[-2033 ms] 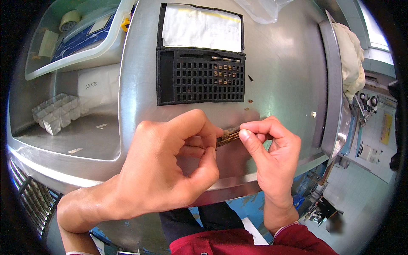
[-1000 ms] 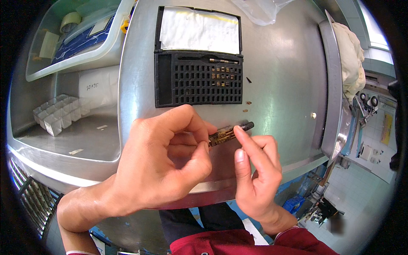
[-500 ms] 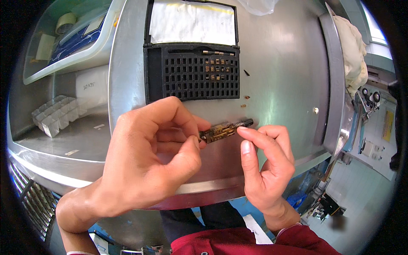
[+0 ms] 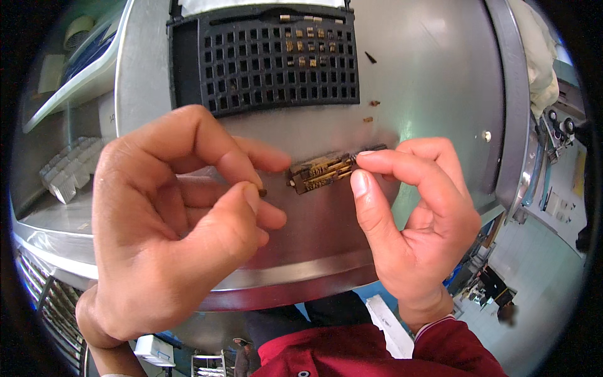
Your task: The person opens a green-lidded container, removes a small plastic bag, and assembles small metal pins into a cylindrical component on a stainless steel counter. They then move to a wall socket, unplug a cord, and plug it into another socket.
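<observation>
My left hand (image 4: 182, 220) is closed in a pinch, with a tiny dark brass-coloured piece (image 4: 263, 192) between thumb and forefinger. To its right is a narrow dark-and-brass block with a coil spring (image 4: 321, 173), lying above the metal tabletop. My right hand (image 4: 418, 207) pinches the block's right end between thumb and forefinger, the other fingers curled. The left hand's fingertips come close to the block's left end. Beyond the hands sits an open black case (image 4: 276, 75) with a grid of small slots, several holding little brass-coloured pieces.
A thin dark pointed piece (image 4: 370, 58) and two small brownish bits (image 4: 375, 103) lie right of the case. A clear compartmented tray (image 4: 69, 169) and a translucent bin (image 4: 81, 81) stand at left. A raised metal edge (image 4: 512, 94) bounds the table at right.
My left hand has drawn away leftward from the block, holding the tiny piece. My right hand now grips the block's right end. The view has shifted closer, and the case appears higher.
</observation>
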